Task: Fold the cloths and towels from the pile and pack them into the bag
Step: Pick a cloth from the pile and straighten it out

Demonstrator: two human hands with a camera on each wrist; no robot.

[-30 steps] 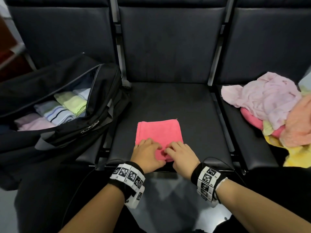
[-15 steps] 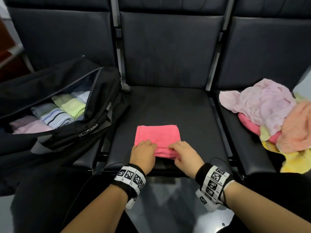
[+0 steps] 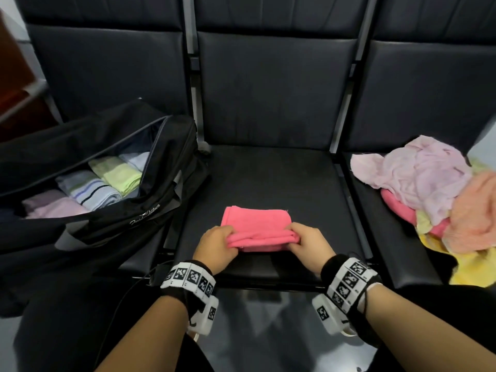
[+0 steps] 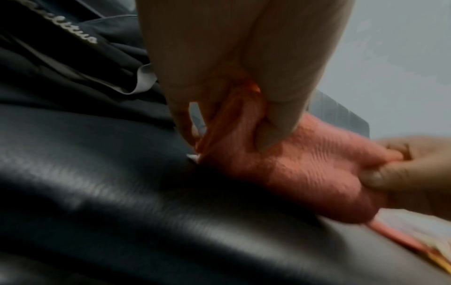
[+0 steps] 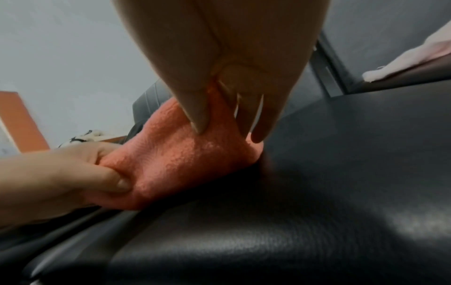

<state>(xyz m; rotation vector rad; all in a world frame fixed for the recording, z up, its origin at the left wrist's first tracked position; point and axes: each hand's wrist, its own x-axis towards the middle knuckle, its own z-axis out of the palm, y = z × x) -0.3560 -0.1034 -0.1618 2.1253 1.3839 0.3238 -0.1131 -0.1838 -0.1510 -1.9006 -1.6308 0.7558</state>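
Observation:
A folded pink cloth (image 3: 256, 222) lies on the middle black seat (image 3: 268, 178), its near edge raised off the seat. My left hand (image 3: 218, 244) pinches the near left corner of the pink cloth (image 4: 288, 164), thumb on top. My right hand (image 3: 306, 241) pinches the near right corner of the pink cloth (image 5: 185, 160) the same way. The open black bag (image 3: 150, 210) sits on the left seat and holds several folded towels (image 3: 99, 187). The pile of unfolded cloths (image 3: 434, 194) lies on the right seat.
Seat backs (image 3: 273, 89) rise behind all three seats. Metal frame posts (image 3: 342, 108) separate the seats. A grey floor (image 3: 268, 331) shows between my forearms in front of the seat edge.
Both hands went from pressing flat on the cloth's near edge to gripping its near corners and lifting that edge up from the seat. The head view has tilted down slightly.

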